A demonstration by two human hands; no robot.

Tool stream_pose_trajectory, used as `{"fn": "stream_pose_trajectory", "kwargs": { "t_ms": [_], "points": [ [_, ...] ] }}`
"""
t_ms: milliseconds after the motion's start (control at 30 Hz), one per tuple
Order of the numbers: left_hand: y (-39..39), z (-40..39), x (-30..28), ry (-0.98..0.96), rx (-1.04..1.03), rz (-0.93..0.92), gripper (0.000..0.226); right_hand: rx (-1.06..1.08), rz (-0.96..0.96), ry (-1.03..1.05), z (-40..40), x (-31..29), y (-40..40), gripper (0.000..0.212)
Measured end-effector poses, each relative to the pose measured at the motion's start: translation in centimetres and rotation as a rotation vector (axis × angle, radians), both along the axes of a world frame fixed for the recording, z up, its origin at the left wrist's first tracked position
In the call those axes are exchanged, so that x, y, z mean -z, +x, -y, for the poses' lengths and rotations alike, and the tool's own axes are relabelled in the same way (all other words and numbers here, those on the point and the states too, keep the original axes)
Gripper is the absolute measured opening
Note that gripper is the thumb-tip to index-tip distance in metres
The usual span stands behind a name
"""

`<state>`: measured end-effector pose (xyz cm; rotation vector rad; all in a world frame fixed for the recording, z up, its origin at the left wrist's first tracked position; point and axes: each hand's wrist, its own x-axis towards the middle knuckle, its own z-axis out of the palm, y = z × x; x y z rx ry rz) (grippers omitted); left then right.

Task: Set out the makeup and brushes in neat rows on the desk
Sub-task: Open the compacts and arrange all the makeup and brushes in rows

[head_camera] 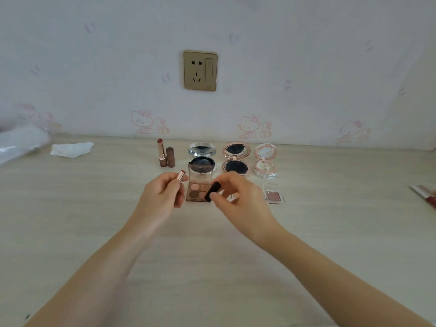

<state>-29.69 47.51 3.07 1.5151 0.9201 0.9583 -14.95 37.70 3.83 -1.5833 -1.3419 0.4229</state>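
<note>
My left hand [162, 194] holds an uncapped rose-gold lipstick [181, 175] upright above the desk. My right hand [238, 197] pinches its black cap [212, 191] between thumb and fingers, a little to the right of the lipstick. Behind both hands lies an open brown eyeshadow palette [197, 188]. A back row holds an open brown lipstick [161, 153] with its cap [170, 157] beside it, a silver compact [202, 158], a pink-gold compact [235, 159] and a pale pink compact [266, 162], all open. A small glitter eyeshadow [273, 195] lies at the right.
A crumpled white tissue [72, 149] and clear plastic wrap [21, 142] lie at the back left. A dark red item [424, 194] shows at the right edge. A wall with a gold socket [200, 70] rises behind the light wooden desk [212, 256].
</note>
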Motion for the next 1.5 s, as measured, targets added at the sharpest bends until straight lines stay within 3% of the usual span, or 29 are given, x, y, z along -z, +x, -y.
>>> {"fn": "stream_pose_trajectory", "kwargs": {
  "t_ms": [133, 300, 533, 667, 767, 1400, 1500],
  "points": [
    [-1.4, -2.0, -0.5, 0.035, 0.01, -0.023, 0.016, -0.02, 0.093, -0.044, -3.5, -1.1, -1.3, 0.013],
    [-2.5, -5.5, -0.6, 0.202, -0.077, -0.19, 0.006, 0.0, 0.124, -0.141, -7.7, -1.2, -3.4, 0.013],
    [-3.8, -7.9, 1.8, 0.228, -0.148, -0.359, 0.013, 0.0, 0.233, -0.281, -10.7, -0.3, -5.6, 0.013],
    [-4.3, -8.1, 2.3, 0.272, -0.186, -0.379, 0.009, 0.026, 0.253, -0.371, -11.4, 0.2, -6.1, 0.011],
    [-4.1, -8.2, 2.3, 0.309, -0.202, -0.388, 0.006, 0.042, 0.226, -0.416, -12.0, 0.2, -6.3, 0.022],
    [-2.0, -10.6, 2.6, 0.323, -0.232, -0.353, 0.011, 0.181, 0.345, -0.383, -14.3, 0.6, -7.0, 0.019],
    [-2.0, -10.5, 2.6, 0.319, -0.228, -0.343, 0.013, 0.203, 0.404, -0.394, -14.7, 0.7, -7.0, 0.028]
  ]
}}
